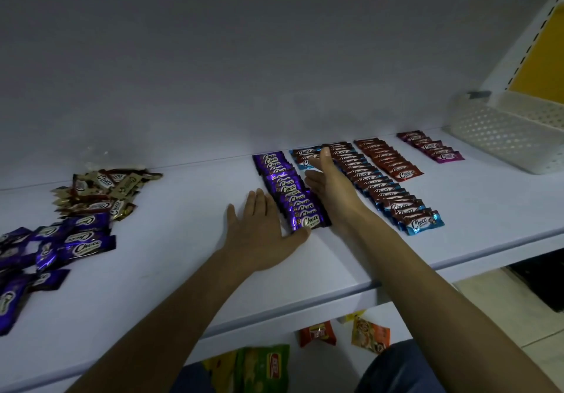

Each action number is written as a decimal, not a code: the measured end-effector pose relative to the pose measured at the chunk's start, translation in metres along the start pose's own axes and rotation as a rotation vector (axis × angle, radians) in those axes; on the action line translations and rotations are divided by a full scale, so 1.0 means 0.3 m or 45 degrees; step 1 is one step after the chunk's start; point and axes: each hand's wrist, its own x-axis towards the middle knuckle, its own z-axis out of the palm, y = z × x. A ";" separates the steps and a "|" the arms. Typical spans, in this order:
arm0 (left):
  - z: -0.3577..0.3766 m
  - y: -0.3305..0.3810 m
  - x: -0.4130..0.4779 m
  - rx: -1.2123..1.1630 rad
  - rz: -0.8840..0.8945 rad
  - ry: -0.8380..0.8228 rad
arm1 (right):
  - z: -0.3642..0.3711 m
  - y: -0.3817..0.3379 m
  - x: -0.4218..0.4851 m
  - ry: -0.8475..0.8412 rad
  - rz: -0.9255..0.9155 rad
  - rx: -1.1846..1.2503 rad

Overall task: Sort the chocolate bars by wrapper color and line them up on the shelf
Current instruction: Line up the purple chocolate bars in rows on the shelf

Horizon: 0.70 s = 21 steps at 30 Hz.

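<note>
Our left hand lies flat on the shelf, palm down, with fingers straight and close together. Its thumb touches the front bar of the purple row. Our right hand stands on its edge, fingers straight, and presses along the right side of this row. Neither hand holds anything. The row runs from the shelf's front toward the back, bars overlapping, between both hands. The blue row lies just right, and the loose bars lie far left.
</note>
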 end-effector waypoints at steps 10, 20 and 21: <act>-0.008 -0.014 0.008 -0.040 -0.030 0.011 | -0.050 0.018 0.014 0.001 -0.001 0.024; -0.005 -0.042 -0.023 -0.156 0.007 0.133 | -0.038 0.019 0.002 -0.042 -0.085 -0.182; -0.005 -0.061 -0.031 -0.175 0.022 0.186 | -0.036 0.018 -0.003 -0.014 -0.197 -0.358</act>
